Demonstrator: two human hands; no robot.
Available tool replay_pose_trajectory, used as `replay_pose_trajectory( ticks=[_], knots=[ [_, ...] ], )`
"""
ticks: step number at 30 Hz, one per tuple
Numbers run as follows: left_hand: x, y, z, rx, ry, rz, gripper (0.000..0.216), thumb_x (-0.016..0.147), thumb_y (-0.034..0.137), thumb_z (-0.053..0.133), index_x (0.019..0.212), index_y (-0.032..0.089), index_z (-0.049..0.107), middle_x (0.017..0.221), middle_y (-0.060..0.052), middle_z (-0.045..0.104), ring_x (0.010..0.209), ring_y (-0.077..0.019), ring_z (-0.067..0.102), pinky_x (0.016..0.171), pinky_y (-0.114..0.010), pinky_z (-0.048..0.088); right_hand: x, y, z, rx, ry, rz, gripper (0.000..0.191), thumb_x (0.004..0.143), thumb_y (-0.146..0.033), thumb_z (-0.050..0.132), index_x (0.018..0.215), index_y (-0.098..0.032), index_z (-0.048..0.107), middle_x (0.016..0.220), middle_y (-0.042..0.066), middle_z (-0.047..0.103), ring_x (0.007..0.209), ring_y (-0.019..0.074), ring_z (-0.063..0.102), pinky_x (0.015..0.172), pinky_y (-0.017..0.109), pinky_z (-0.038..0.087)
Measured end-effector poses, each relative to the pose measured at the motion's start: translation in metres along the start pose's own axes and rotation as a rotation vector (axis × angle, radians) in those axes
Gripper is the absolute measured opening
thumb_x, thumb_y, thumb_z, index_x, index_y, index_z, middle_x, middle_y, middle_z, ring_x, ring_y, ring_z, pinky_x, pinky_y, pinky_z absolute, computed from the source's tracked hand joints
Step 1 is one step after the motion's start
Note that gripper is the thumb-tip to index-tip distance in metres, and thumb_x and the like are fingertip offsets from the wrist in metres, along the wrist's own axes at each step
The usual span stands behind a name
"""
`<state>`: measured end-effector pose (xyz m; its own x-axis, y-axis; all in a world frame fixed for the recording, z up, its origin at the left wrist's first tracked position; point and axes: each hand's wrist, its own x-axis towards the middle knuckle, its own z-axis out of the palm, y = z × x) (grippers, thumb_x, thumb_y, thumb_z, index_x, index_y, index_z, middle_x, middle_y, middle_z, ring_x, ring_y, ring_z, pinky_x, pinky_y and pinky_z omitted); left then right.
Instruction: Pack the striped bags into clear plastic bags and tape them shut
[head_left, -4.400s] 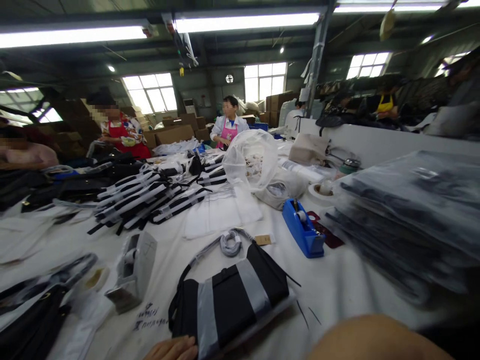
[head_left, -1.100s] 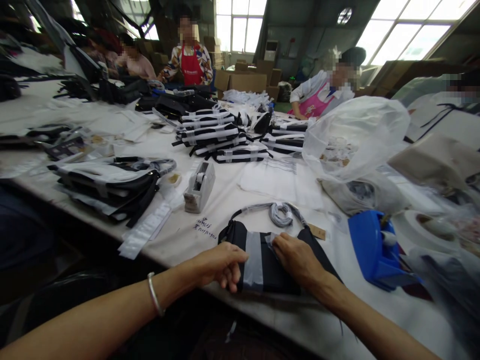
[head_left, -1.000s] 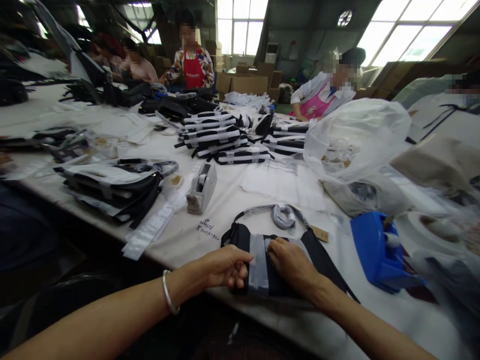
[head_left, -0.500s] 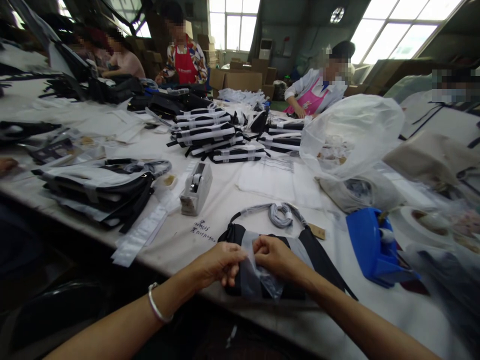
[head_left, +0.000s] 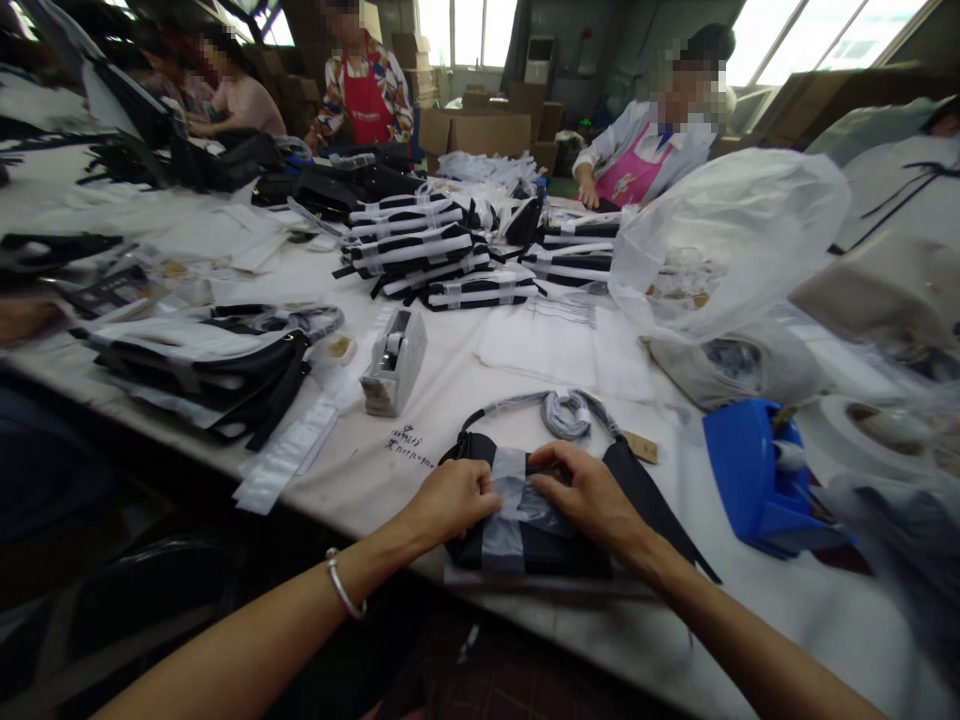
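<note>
A black handbag (head_left: 551,555) lies flat at the table's front edge, with bands of translucent plastic film (head_left: 517,500) across its front. My left hand (head_left: 459,497) is closed at the film's left side, thumb and fingers pinched together on it. On the other side, the bent thumb and fingers of my right hand (head_left: 592,490) grip the film's bunched part against the bag. Behind the bag its strap (head_left: 566,415) is coiled and wrapped in clear plastic. A brown tag (head_left: 641,447) lies beside the strap's right end.
A grey tape dispenser (head_left: 395,362) stands behind left, near a stack of black bags (head_left: 202,365). To the right are a blue holder (head_left: 750,480) and a large clear plastic bag (head_left: 735,240). Wrapped bags (head_left: 420,245) are piled further back; co-workers (head_left: 652,130) stand beyond.
The film held up between my hands has been lowered onto the bag's front. My left hand has closed more tightly, and my right hand has shifted slightly right with its fingers more extended.
</note>
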<state>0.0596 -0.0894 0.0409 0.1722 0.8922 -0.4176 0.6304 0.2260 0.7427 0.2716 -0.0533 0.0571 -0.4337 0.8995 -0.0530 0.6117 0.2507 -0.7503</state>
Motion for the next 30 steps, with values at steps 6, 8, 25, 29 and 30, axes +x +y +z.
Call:
replay_pose_trajectory(
  ticks=[6,8,25,29,30],
  knots=[
    [0.0,0.002,0.001,-0.002,-0.017,-0.033,0.015,0.076,0.034,0.054,0.073,0.02,0.055,0.052,0.006,0.053,0.04,-0.0117,0.053,0.04,-0.02,0.036,-0.028,-0.009,0.0,-0.236,0.009,-0.388,0.04,0.086,-0.044,0.063,0.118,-0.021,0.063,0.118,0.011,0.065,0.113,0.0263,0.057,0.099,0.044,0.042],
    [-0.002,0.004,0.003,0.091,0.037,-0.008,0.013,0.077,0.032,0.056,0.074,0.019,0.056,0.056,0.005,0.056,0.046,-0.0123,0.055,0.046,-0.021,0.04,-0.035,-0.006,0.011,-0.34,-0.129,-0.513,0.08,0.073,-0.06,0.072,0.137,-0.017,0.05,0.135,0.017,0.056,0.127,0.0321,0.048,0.109,0.052,0.032],
    [-0.07,-0.055,0.041,-0.982,0.316,-0.139,0.044,0.081,0.048,0.064,0.112,0.017,0.057,0.117,-0.012,0.062,0.106,-0.024,0.061,0.086,-0.036,0.051,-0.05,0.017,0.047,-0.666,-0.2,-0.503,0.066,0.076,-0.005,0.05,0.142,-0.008,0.042,0.147,0.019,0.044,0.134,0.0314,0.042,0.109,0.049,0.036],
    [-0.067,-0.056,0.048,-1.234,0.339,-0.115,0.044,0.074,0.047,0.073,0.105,0.018,0.059,0.112,-0.011,0.063,0.1,-0.0219,0.062,0.082,-0.033,0.052,-0.035,0.005,0.024,-0.499,-0.211,-0.414,0.068,0.071,-0.013,0.055,0.139,-0.009,0.047,0.141,0.018,0.051,0.129,0.0289,0.05,0.107,0.044,0.039],
    [-0.063,-0.056,0.048,-1.261,0.337,-0.111,0.043,0.074,0.044,0.074,0.104,0.018,0.059,0.112,-0.011,0.063,0.101,-0.0223,0.061,0.082,-0.034,0.052,-0.03,0.0,0.015,-0.444,-0.187,-0.378,0.063,0.074,-0.015,0.055,0.137,-0.011,0.05,0.137,0.016,0.056,0.125,0.0275,0.053,0.105,0.042,0.042]
  ],
)
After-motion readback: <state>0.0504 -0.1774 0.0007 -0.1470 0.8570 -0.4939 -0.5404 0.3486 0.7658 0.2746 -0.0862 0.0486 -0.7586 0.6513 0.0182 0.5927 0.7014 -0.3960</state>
